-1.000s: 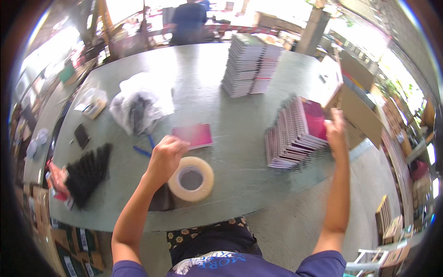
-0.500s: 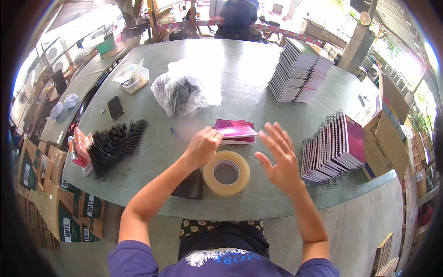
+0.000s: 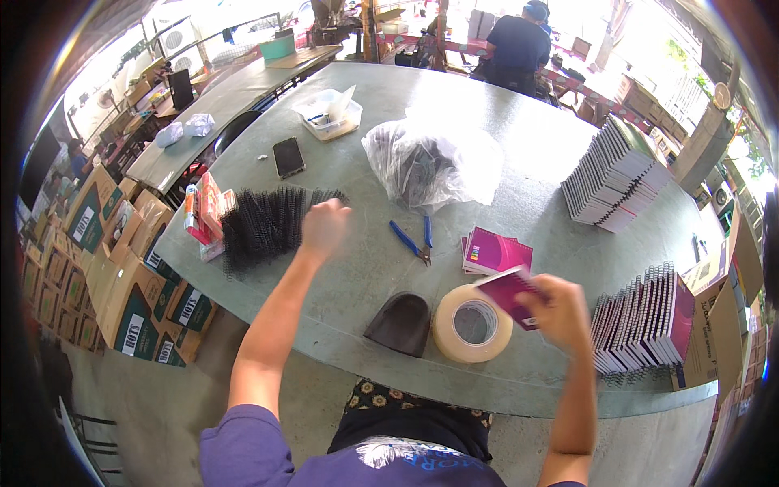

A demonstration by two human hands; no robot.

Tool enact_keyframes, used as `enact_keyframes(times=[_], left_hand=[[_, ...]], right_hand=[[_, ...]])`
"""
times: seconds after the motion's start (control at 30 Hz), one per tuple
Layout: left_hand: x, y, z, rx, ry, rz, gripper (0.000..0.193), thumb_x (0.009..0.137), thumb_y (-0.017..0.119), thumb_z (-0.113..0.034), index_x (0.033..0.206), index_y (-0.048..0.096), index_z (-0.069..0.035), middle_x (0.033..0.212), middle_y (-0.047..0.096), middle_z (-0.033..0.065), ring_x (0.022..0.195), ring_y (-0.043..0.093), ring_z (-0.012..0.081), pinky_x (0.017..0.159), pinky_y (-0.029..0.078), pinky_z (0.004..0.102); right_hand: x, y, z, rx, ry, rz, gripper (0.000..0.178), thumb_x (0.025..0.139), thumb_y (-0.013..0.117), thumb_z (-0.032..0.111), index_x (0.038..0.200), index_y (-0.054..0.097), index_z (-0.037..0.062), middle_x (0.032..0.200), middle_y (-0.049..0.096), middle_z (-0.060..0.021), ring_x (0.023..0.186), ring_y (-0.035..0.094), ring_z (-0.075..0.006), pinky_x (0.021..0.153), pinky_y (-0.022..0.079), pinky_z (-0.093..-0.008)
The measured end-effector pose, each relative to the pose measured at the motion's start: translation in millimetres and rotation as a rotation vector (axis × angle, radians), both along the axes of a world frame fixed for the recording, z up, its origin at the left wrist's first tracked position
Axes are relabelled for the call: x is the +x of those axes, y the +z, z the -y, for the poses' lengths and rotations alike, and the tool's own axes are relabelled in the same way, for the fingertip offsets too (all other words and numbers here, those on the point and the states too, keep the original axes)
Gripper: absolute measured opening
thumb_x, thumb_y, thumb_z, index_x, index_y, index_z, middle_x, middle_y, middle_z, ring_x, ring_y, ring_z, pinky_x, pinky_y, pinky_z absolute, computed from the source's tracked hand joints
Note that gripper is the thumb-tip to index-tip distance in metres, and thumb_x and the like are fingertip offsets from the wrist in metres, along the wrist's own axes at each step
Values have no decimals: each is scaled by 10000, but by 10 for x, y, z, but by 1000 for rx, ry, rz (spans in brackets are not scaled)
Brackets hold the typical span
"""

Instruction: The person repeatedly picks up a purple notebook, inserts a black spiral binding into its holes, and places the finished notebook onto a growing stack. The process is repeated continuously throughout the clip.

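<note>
My right hand (image 3: 561,312) grips a small maroon notebook (image 3: 505,294), held tilted above the tape roll (image 3: 445,329). At the right end of a pile of black spiral binding coils (image 3: 264,226) is my left hand (image 3: 324,231), blurred, its fingers curled closed; whatever they hold is hidden. A few magenta notebooks (image 3: 497,248) lie stacked just beyond the tape roll. Blue-handled pliers (image 3: 419,250) rest on the table to their left. A dark, rounded flat piece (image 3: 401,325) lies beside the tape.
Spiral-bound notebooks (image 3: 637,325) stand in a row at right, by an open cardboard box (image 3: 707,325). Beyond are a tall notebook stack (image 3: 621,178), a plastic bag (image 3: 422,166), a phone (image 3: 289,157) and a plastic tub (image 3: 327,114). A person (image 3: 519,45) is in the background.
My left hand has left the magenta notebooks and gone left to the coils. My right hand, open before, now holds a notebook. The view has turned left, and the pliers show clearly.
</note>
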State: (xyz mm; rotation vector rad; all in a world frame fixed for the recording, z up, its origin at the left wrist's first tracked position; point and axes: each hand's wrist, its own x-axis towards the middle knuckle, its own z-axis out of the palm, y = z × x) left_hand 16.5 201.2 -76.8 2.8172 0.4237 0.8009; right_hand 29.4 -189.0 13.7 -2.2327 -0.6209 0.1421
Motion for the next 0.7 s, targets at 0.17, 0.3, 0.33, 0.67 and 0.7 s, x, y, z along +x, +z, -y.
enact_keyframes(times=[0.17, 0.3, 0.33, 0.67, 0.7], left_hand=[[92, -609, -559, 86, 220, -254, 263, 821, 587, -257, 860, 601, 2, 869, 634, 202, 791, 659, 371, 692, 549, 414], [-2, -259, -391, 49, 134, -75, 171, 827, 546, -103, 959, 529, 4, 916, 603, 222, 826, 632, 374, 704, 529, 436], [-10, -204, -360, 5, 99, -44, 183, 825, 536, -82, 984, 510, 4, 917, 598, 226, 831, 625, 382, 703, 525, 441], [-493, 70, 1567, -152, -779, -265, 263, 902, 441, -100, 1133, 556, -48, 901, 610, 192, 909, 605, 334, 785, 496, 397], [-481, 40, 1549, -215, -721, -270, 255, 908, 442, -104, 1124, 557, -33, 921, 610, 199, 921, 602, 336, 797, 491, 392]], right_hand=[[88, -206, -356, -365, 39, 167, 174, 814, 640, 237, 890, 663, 83, 825, 666, -159, 748, 653, -323, 663, 500, -422], [82, -289, -443, -584, 89, 195, 178, 844, 595, 269, 871, 621, 95, 829, 669, -128, 792, 650, -312, 676, 493, -427], [66, -321, -438, -470, 81, 212, 176, 836, 610, 256, 915, 641, 103, 839, 668, -132, 785, 643, -321, 676, 491, -417], [8, -457, -437, -91, 173, 356, 179, 867, 559, 179, 985, 659, 90, 889, 685, -78, 783, 662, -257, 660, 514, -370], [3, -428, -426, -69, 164, 368, 180, 863, 556, 168, 988, 660, 88, 889, 686, -76, 776, 663, -252, 656, 515, -367]])
